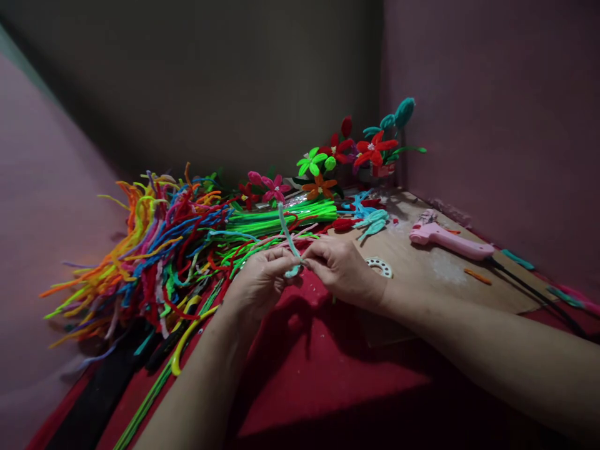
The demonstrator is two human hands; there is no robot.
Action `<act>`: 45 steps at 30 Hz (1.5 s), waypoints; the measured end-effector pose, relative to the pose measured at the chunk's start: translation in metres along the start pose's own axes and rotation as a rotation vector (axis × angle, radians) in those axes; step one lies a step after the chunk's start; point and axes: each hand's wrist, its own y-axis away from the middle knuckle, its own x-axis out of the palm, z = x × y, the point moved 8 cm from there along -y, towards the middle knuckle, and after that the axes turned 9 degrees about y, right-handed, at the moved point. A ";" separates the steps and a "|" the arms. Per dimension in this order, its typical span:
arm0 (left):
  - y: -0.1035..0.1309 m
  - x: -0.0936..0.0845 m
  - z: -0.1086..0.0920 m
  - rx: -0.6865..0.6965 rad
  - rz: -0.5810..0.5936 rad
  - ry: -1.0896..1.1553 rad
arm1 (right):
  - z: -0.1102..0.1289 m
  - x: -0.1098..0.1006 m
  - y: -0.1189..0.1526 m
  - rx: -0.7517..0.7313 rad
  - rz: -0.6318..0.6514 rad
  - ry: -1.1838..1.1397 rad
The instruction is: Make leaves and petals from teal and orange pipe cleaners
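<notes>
A light blue pipe cleaner (286, 228) stands up between my two hands, its lower end curled into a small loop under the fingertips. My left hand (260, 275) is closed, pinching it near that loop. From the other side, my right hand (344, 270) pinches the same pipe cleaner with thumb and forefinger. Just behind the hands lie bundled green pipe cleaners (281, 215). Beside my right hand rests a white ring-shaped piece with holes (380, 267).
A heap of multicoloured pipe cleaners (154, 250) spreads at left, with yellow-handled pliers (180, 340) below it. Finished fuzzy flowers (375, 149) stand at the back. A pink glue gun (450, 240) lies on cardboard (412, 275) at right, its black cord (534, 294) trailing off.
</notes>
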 end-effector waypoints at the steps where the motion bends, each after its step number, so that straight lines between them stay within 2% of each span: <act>1: 0.000 -0.001 -0.001 0.011 -0.007 -0.013 | -0.004 0.001 -0.001 0.054 0.015 -0.070; 4: 0.000 -0.004 -0.009 0.103 -0.037 -0.104 | -0.015 0.005 -0.004 0.217 0.071 -0.281; 8: 0.008 -0.004 -0.032 0.366 -0.117 -0.349 | -0.030 0.014 -0.003 0.430 0.131 -0.582; 11: 0.012 0.003 -0.039 0.460 -0.086 -0.487 | -0.034 0.022 0.000 0.502 0.172 -0.752; 13: 0.015 0.008 -0.043 0.527 -0.036 -0.561 | -0.034 0.024 0.000 0.511 0.200 -0.786; 17: 0.021 0.015 -0.052 0.677 0.026 -0.740 | -0.027 0.022 -0.001 0.417 0.257 -0.668; 19: 0.024 0.016 -0.055 0.729 0.003 -0.864 | -0.020 0.016 -0.003 0.310 0.248 -0.505; 21: 0.026 0.019 -0.055 0.744 0.006 -0.969 | -0.011 0.006 -0.005 0.158 0.186 -0.281; 24: 0.022 0.018 -0.049 0.672 0.039 -0.995 | 0.005 -0.003 -0.004 -0.068 0.078 0.011; 28: 0.013 0.009 -0.036 0.468 0.069 -0.832 | 0.013 -0.002 -0.001 -0.199 0.037 0.144; 30: 0.011 0.006 -0.034 0.431 0.055 -0.760 | 0.011 -0.002 -0.003 -0.175 0.043 0.101; 32: 0.011 0.004 -0.037 0.445 0.006 -0.718 | 0.004 0.001 -0.006 -0.069 0.083 -0.026; 35: 0.013 0.003 -0.041 0.505 -0.064 -0.687 | -0.010 0.005 -0.009 0.133 0.141 -0.278; 38: 0.016 0.005 -0.042 0.622 -0.104 -0.767 | -0.019 0.004 -0.009 0.252 0.099 -0.389; 40: 0.021 0.009 -0.044 0.728 -0.134 -0.893 | -0.020 0.002 -0.008 0.249 0.065 -0.359; 42: 0.025 0.015 -0.045 0.805 -0.154 -1.044 | -0.016 0.001 -0.007 0.186 0.049 -0.281; 45: 0.026 0.023 -0.043 0.779 -0.132 -1.266 | -0.007 0.002 -0.006 0.061 0.049 -0.144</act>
